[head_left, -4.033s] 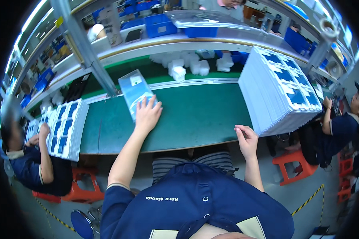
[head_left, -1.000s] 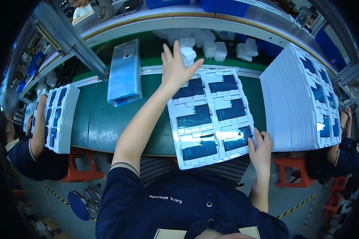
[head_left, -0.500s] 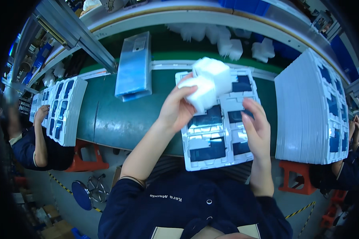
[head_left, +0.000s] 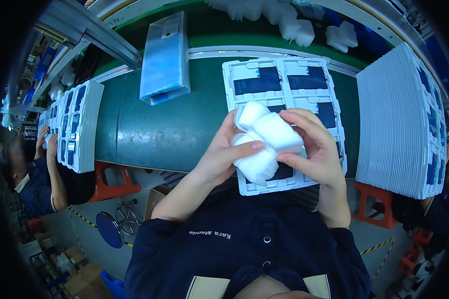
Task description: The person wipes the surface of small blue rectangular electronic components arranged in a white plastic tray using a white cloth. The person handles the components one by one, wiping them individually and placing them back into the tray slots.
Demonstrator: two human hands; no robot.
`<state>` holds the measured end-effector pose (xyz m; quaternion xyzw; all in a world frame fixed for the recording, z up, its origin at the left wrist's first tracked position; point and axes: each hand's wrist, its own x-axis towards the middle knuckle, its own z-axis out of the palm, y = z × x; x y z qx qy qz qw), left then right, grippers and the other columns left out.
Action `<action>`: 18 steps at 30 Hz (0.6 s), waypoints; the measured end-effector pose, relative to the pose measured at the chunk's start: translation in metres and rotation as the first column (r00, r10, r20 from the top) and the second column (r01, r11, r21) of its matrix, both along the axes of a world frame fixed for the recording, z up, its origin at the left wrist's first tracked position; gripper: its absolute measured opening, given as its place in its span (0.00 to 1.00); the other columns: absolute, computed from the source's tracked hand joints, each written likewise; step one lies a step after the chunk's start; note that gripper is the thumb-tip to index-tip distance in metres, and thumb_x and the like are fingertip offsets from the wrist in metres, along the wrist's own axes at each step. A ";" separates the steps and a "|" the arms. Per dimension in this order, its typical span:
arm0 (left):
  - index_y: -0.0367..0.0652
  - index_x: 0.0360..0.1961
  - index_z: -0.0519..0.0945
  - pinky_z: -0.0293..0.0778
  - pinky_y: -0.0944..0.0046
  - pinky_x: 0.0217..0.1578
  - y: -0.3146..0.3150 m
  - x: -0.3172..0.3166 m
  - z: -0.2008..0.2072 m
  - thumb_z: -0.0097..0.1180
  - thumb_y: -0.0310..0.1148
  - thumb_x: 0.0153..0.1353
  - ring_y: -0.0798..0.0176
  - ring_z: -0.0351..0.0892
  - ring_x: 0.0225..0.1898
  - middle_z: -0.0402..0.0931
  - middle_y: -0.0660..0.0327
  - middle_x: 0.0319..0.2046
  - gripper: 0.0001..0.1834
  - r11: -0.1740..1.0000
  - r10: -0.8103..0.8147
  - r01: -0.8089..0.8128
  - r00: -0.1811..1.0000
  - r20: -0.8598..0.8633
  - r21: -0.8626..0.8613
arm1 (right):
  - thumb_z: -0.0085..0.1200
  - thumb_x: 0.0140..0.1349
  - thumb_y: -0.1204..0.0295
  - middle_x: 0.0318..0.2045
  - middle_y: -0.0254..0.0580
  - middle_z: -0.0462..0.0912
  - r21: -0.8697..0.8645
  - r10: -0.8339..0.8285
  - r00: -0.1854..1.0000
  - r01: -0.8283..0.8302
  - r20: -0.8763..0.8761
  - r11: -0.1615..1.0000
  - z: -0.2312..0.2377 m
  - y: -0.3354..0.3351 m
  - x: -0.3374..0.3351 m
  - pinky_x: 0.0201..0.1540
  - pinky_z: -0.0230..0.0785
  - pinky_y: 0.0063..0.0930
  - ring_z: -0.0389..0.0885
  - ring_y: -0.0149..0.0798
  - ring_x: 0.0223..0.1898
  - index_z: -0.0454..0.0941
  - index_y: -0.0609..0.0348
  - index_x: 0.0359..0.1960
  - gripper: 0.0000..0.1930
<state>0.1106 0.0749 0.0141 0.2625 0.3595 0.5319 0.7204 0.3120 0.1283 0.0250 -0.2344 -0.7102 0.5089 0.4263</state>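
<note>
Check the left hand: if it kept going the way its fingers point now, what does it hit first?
The left hand points rightward, fingers on the white foam blocks it holds, so those already fill its path. Beyond them sits the right hand, gripping the same blocks. Depth is hard to judge here.

Tray [head_left: 284, 79] laid on the worktop [head_left: 174, 129]; foam blocks [head_left: 262, 142] held above its near half; tray stack [head_left: 399, 119] at its right, bagged pack [head_left: 165, 57] at its left.

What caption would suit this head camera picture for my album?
Both hands, left hand and right hand, hold white foam blocks above a white moulded tray on a green belt.
</note>
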 end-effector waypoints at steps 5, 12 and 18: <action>0.41 0.61 0.62 0.73 0.58 0.52 0.006 -0.004 -0.003 0.66 0.24 0.52 0.60 0.73 0.54 0.71 0.55 0.51 0.36 0.988 -0.134 0.141 0.987 0.091 -0.066 | 0.66 0.42 0.81 0.48 0.48 0.75 0.187 -0.104 0.984 0.076 0.143 0.979 -0.001 -0.010 0.001 0.50 0.69 0.31 0.75 0.42 0.48 0.75 0.60 0.55 0.32; 0.41 0.59 0.66 0.73 0.59 0.52 -0.001 0.004 -0.015 0.63 0.25 0.56 0.61 0.75 0.52 0.74 0.58 0.50 0.30 0.991 -0.042 0.062 0.986 0.164 -0.119 | 0.62 0.42 0.84 0.49 0.49 0.75 0.286 -0.314 0.940 0.266 0.136 0.921 -0.011 -0.025 -0.008 0.49 0.70 0.33 0.76 0.46 0.47 0.78 0.61 0.51 0.27; 0.40 0.58 0.66 0.73 0.61 0.52 0.000 0.008 -0.017 0.60 0.25 0.60 0.63 0.75 0.53 0.73 0.58 0.51 0.26 1.000 -0.008 0.011 0.988 0.152 -0.019 | 0.56 0.50 0.87 0.55 0.59 0.73 0.496 -0.436 0.881 0.301 0.181 0.815 -0.024 -0.031 -0.016 0.58 0.67 0.38 0.74 0.53 0.56 0.74 0.70 0.54 0.25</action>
